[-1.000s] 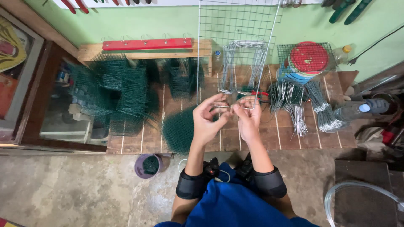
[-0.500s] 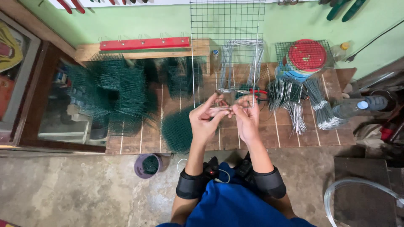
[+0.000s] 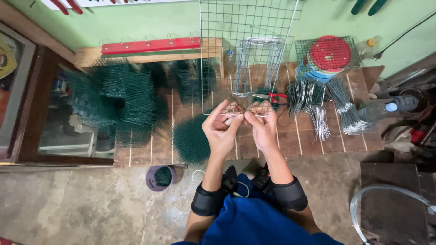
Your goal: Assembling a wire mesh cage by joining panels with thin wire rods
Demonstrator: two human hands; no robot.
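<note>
Pinching together at frame centre, the left hand (image 3: 221,129) and right hand (image 3: 262,127) clamp their fingers on the lower edge of a silver wire mesh panel (image 3: 245,27), which leans against the green wall, steadied for close work above the wooden tabletop (image 3: 272,147).

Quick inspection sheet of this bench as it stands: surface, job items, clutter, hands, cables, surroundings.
Surface: wooden slat bench, crowded.
Job's things: upright wire grid panel; its lower edge sits at the fingertips.
Clutter: green mesh pieces, bundles of wire, red disc on a mesh square, bottle, purple cup on the floor.
Hands: left hand and right hand pinch together at the panel's bottom edge.
Cables: thin white cord by the knees; clear hose.
Surroundings: green wall, concrete floor.
</note>
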